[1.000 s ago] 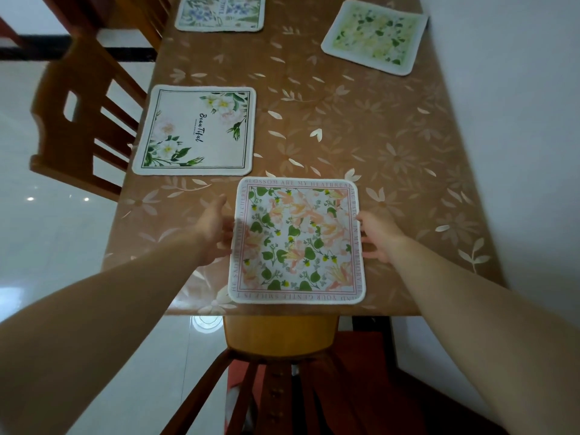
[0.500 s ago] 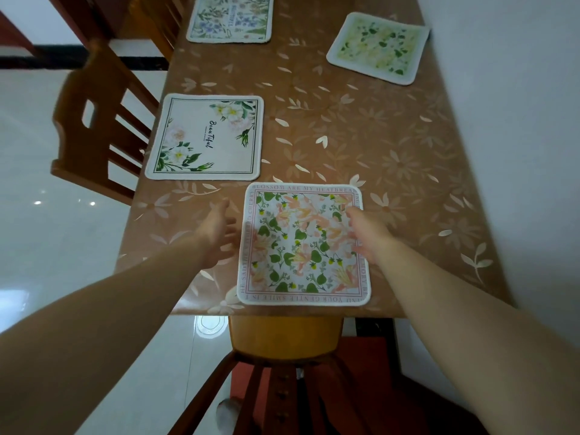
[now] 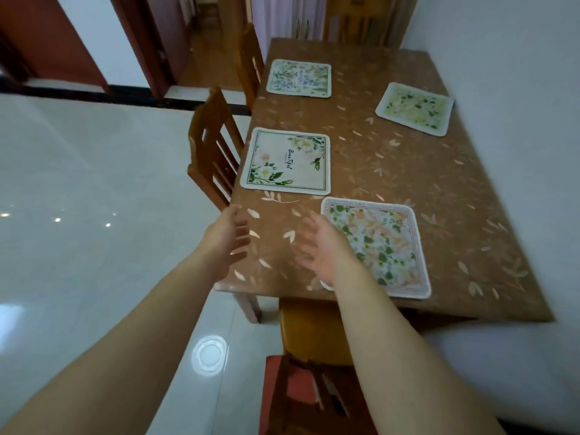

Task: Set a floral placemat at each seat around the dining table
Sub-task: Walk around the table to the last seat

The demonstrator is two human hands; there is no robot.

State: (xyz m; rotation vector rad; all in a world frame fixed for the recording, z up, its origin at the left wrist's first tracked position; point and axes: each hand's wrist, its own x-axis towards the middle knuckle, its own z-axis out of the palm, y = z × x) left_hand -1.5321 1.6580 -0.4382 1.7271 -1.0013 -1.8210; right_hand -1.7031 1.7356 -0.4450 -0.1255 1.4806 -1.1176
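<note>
Nearest you, a chair [image 3: 314,337] sits tucked under the worktop's [image 3: 392,171] near edge. Your left hand [image 3: 224,243] and right hand [image 3: 323,249] hover over the near left corner of the worktop. Their fingers are loosely spread and hold nothing. Motion blur hides the fingertips.

The pink-and-green placemat [image 3: 379,246] lies flat just to the right of your right hand. Its near edge runs close to the worktop's near edge, above the tucked chair. Judging by its thin rounded profile, it is light, soft and pliable. It should slide readily on the glossy patterned cover, so take it at two opposite edges if it needs correcting.

Further on, the white placemat [image 3: 287,161] lies along the left edge, beside a wooden chair [image 3: 213,155]. Beyond it, the blue-toned placemat [image 3: 299,78] lies by a second chair [image 3: 251,62]. The yellow-green placemat [image 3: 416,108] lies slightly skewed toward the right side, next to the wall [image 3: 502,89].

Open worktop remains through the middle and on the near right. The wall closes off the right side, so access is from the left and from the near end. Four mats lie in place, and the layout appears complete or close to it.
</note>
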